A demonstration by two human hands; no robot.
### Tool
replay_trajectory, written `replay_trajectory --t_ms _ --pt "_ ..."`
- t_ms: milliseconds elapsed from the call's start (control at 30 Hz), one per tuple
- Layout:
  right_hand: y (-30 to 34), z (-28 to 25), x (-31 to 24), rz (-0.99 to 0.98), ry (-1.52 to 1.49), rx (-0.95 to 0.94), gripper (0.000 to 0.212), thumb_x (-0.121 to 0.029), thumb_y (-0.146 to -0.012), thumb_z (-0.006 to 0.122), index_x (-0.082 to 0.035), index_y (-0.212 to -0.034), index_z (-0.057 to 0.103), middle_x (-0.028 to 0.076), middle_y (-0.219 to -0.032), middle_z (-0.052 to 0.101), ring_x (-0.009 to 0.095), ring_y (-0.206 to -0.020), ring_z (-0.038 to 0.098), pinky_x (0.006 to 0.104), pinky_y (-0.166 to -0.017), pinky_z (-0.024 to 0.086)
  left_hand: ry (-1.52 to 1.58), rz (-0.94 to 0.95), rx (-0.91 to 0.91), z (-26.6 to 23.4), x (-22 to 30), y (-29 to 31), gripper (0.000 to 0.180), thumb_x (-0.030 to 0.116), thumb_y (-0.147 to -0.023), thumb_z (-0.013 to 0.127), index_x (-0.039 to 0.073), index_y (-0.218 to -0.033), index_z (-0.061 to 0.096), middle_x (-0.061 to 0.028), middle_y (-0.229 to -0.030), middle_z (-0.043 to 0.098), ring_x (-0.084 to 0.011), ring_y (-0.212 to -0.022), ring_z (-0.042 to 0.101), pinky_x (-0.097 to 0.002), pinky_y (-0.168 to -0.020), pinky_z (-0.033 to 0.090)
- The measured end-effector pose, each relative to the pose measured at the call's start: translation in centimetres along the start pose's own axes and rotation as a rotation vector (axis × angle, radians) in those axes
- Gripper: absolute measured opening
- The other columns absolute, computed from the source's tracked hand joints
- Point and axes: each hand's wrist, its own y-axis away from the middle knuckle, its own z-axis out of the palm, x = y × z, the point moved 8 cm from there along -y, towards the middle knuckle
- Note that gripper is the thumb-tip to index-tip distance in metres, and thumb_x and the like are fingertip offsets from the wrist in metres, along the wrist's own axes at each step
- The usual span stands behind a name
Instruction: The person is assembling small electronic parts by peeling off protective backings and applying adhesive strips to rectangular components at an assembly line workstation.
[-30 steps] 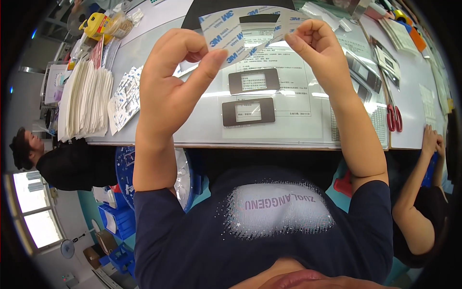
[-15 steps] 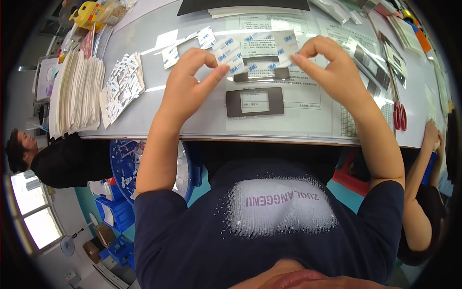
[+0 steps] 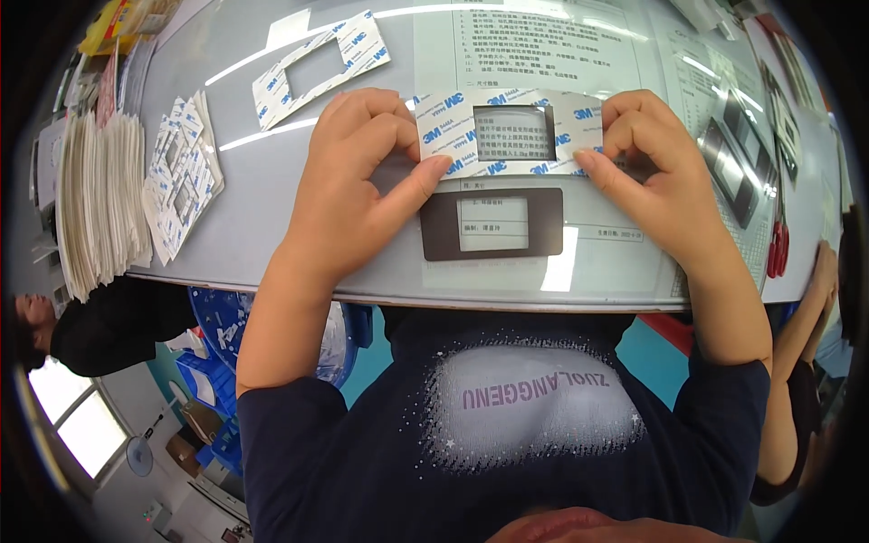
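Note:
Between both hands is a white adhesive frame [image 3: 511,169] with blue-printed backing and a rectangular window. My left hand [image 3: 358,172] pinches its left end between thumb and curled fingers. The right end is gripped the same way by my right hand [image 3: 656,167]. Dark edging shows inside the window, so a dark-bordered panel seems to lie underneath; the white frame hides most of it. Whether the two touch, I cannot tell. Just nearer to me, a second dark-bordered panel [image 3: 442,231] with a clear window lies flat on the table.
Another white adhesive frame [image 3: 272,95] lies at the upper left, beyond a pile of such frames [image 3: 186,172] and a tall stack of white sheets [image 3: 100,199]. Dark panels [image 3: 742,158] and red-handled scissors [image 3: 778,249] are at right. Another person's forearm [image 3: 806,335] reaches the table's right edge.
Both hands have brought the white frame down and level over the dark panel, its window now around the panel's inner area. My view has come closer to the table.

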Motion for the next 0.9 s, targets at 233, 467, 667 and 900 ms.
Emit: replay_trajectory --t_ms 233,467,667,900 --pt "-0.7 -0.3 -0.8 -0.130 0.046 0.096 0.025 -0.005 -0.078 0.083 -0.003 -0.076 0.058 0.010 -0.094 0.063 0.019 -0.070 0.060 0.0288 -0.057 0.045 -0.014 -0.007 -0.058 0.3 0.0 -0.4 0.021 0.009 -0.079 0.081 0.007 -0.082 0.061 -0.0078 -0.098 0.060 -0.0296 -0.097 0.055 -0.0388 -0.086 0.043" --pt "-0.7 0.1 -0.3 -0.082 0.111 -0.038 0.022 -0.004 -0.084 0.080 -0.003 -0.082 0.058 0.008 -0.105 0.058 0.015 -0.085 0.057 0.0250 -0.069 0.048 -0.059 0.017 -0.075 0.2 0.4 -0.8 0.023 0.007 -0.076 0.082 0.007 -0.081 0.060 -0.0077 -0.097 0.059 -0.0302 -0.097 0.055 -0.0396 -0.085 0.043" --pt "-0.8 0.0 -0.7 -0.116 0.152 -0.025 0.022 -0.004 -0.083 0.080 -0.003 -0.082 0.058 0.009 -0.105 0.057 0.016 -0.086 0.057 0.0257 -0.072 0.048 -0.057 0.034 -0.082 0.2 0.3 -0.9 0.025 0.006 -0.075 0.082 0.007 -0.082 0.059 -0.0082 -0.097 0.058 -0.0316 -0.095 0.055 -0.0410 -0.084 0.043" --pt "-0.8 0.0 -0.9 -0.131 0.177 -0.020 0.023 -0.004 -0.083 0.081 -0.003 -0.082 0.058 0.009 -0.106 0.058 0.016 -0.087 0.057 0.0252 -0.072 0.047 -0.065 0.036 -0.080 0.3 0.3 -0.9 0.025 0.006 -0.075 0.083 0.007 -0.082 0.059 -0.0078 -0.097 0.058 -0.0313 -0.096 0.056 -0.0409 -0.085 0.043"
